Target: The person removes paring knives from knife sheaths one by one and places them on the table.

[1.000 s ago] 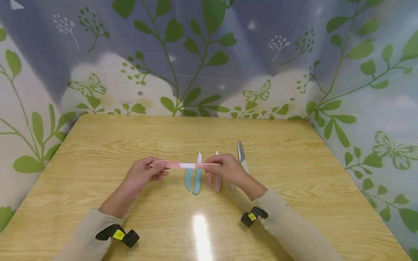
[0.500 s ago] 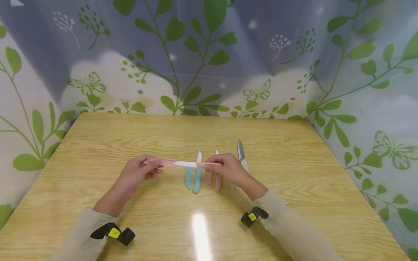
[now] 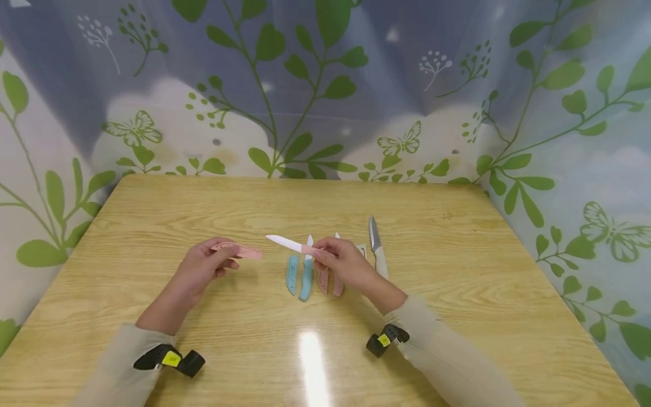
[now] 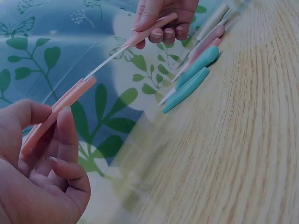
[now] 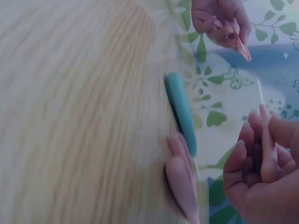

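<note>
My left hand [image 3: 190, 274] pinches a pink knife sheath [image 3: 249, 252] between thumb and fingers, its mouth pointing right. Opposite it, my right hand [image 3: 351, 265] grips the pink handle of a small paring knife [image 3: 286, 242]. Its white blade is bare and points left, tilted slightly up. Blade tip and sheath mouth are apart in the head and right wrist views. Below the knife lie a teal sheath [image 3: 292, 275], a teal-handled knife [image 3: 306, 280], a second pink sheath [image 3: 323, 281] and a second pink-handled knife [image 3: 338, 286], partly behind my right hand.
A larger knife [image 3: 374, 233] with a grey blade and pale handle lies right of my right hand. A pale piece [image 3: 362, 249] shows beside it, mostly hidden. A patterned curtain [image 3: 325, 113] surrounds the far side of the wooden table [image 3: 203, 209].
The blade was partly inside the sheath and has come fully out. My left hand has moved left with the sheath; the knife has tilted, its tip up.
</note>
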Available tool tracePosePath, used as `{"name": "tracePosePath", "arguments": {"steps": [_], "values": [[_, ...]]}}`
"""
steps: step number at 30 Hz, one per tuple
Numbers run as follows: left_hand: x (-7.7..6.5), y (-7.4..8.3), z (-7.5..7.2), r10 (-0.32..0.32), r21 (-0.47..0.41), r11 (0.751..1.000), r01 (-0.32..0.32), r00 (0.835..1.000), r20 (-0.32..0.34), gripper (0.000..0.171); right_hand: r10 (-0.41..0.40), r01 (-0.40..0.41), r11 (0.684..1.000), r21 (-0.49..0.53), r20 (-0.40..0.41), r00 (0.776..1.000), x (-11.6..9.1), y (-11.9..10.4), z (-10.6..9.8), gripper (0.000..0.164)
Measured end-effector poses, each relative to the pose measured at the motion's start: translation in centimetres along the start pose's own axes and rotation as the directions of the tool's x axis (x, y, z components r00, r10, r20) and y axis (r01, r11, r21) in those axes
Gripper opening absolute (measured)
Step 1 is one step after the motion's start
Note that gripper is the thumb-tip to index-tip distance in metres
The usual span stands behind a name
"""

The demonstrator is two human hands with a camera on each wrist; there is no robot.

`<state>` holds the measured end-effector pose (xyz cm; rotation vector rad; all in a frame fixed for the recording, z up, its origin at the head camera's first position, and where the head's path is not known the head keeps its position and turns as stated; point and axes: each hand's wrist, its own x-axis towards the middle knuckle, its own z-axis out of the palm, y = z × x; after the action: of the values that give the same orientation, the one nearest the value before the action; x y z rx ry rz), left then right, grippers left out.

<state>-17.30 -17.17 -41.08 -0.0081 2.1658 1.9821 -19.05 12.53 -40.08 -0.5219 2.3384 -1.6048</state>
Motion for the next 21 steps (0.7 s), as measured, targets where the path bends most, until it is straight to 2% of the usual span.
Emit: {"name": "tracePosePath", "arguments": {"steps": [5,9,13,17,19,21], "values": [[0.1,-0.1,0.1,0.025,-0.002,1.0,-0.025,0.997,0.066,0.007,0.07,-0.07,0.991,0.112,0.001,0.998,0.0,-0.9,1.3,0.016],[0.2,0.0,0.1,0.024,-0.007,1.0,-0.024,0.997,0.075,0.007,0.062,-0.068,0.988,0.141,0.046,0.997,-0.1,-1.3,2.0,0.015],[0.2,0.2,0.1,0.034,0.033,0.999,-0.038,0.994,0.104,0.02,0.059,-0.074,0.983,0.17,0.091,0.994,-0.1,-1.6,2.7,0.017],[0.1,0.4,0.3,0.063,0.134,0.987,-0.091,0.977,0.203,0.037,0.06,-0.074,0.98,0.184,0.078,0.995,0.0,-2.1,3.4,0.019],[0.1,0.5,0.5,0.073,0.176,0.977,-0.118,0.967,0.244,0.038,0.064,-0.075,0.98,0.187,0.063,0.996,0.2,-2.2,3.7,0.02],[0.1,0.6,0.7,0.073,0.193,0.973,-0.124,0.964,0.255,0.037,0.075,-0.08,0.98,0.182,0.035,0.997,0.4,-2.3,4.0,0.021]]}}
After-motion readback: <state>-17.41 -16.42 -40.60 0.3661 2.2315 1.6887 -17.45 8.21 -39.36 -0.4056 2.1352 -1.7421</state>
